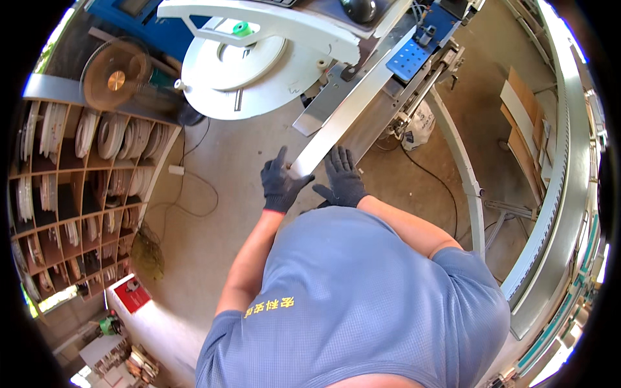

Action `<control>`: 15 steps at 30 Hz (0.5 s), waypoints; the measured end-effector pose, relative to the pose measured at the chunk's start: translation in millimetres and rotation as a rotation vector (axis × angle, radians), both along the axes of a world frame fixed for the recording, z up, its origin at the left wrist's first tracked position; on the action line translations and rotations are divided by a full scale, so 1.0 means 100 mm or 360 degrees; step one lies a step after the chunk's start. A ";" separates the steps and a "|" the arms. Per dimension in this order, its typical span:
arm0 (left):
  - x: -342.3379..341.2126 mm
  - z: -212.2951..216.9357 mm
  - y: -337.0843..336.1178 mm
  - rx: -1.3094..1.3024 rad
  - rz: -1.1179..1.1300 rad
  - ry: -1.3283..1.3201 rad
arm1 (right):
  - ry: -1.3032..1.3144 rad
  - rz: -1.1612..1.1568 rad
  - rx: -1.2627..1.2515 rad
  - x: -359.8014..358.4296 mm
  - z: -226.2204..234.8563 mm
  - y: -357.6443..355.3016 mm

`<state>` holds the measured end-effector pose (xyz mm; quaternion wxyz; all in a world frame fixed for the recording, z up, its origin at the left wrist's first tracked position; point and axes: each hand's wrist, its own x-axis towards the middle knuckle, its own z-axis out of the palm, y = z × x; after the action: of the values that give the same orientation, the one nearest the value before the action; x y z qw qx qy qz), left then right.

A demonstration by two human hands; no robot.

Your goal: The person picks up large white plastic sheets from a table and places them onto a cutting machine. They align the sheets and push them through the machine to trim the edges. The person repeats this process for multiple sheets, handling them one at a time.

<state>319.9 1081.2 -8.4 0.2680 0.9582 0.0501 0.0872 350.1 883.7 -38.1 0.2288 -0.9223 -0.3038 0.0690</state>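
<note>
A long narrow white board (336,123) lies slantwise on the bed of a machine, its near end sticking out toward me. My left hand (282,183), in a black glove with a red cuff edge, is at that near end. Its thumb and fingers lie around the end, and the index finger points forward along the left side. On the board's right side is my right hand (345,180), also in a black glove, with fingers stretched out flat and thumb apart. Its fingertips are close to the board's edge and the metal machine bed (372,129); whether they touch cannot be made out.
A white round tray (217,103) carries a coil of white banding (259,68). A blue perforated block (409,60) sits above the machine bed. Shelving (71,169) with many coils stands left, a fan (116,79) behind it. Cables (194,210) cross the floor. Boards (522,123) lean right.
</note>
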 end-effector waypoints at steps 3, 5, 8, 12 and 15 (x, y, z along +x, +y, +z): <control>0.22 -0.06 0.08 -0.0200 -0.0099 -0.0082 | -0.0020 -0.0142 -0.0046 0.12 0.06 0.09; 0.20 -0.07 0.17 -0.0327 -0.0106 -0.0056 | 0.0001 -0.0218 -0.0064 0.22 0.04 0.08; -0.04 -0.26 0.29 -0.0580 0.0146 0.0197 | -0.0036 -0.0300 -0.0052 0.41 0.06 0.02; -0.67 -0.81 0.39 -0.0652 0.0510 0.0561 | -0.0043 -0.0466 -0.0040 0.65 0.04 -0.05; -1.14 -1.20 0.42 -0.0682 0.0737 0.0830 | -0.0059 -0.0515 -0.0161 0.87 0.03 -0.11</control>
<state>206.0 1123.7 -128.4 0.4131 0.8341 0.3477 -0.1131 436.6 872.4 -34.8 0.1845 -0.9706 -0.1516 0.0294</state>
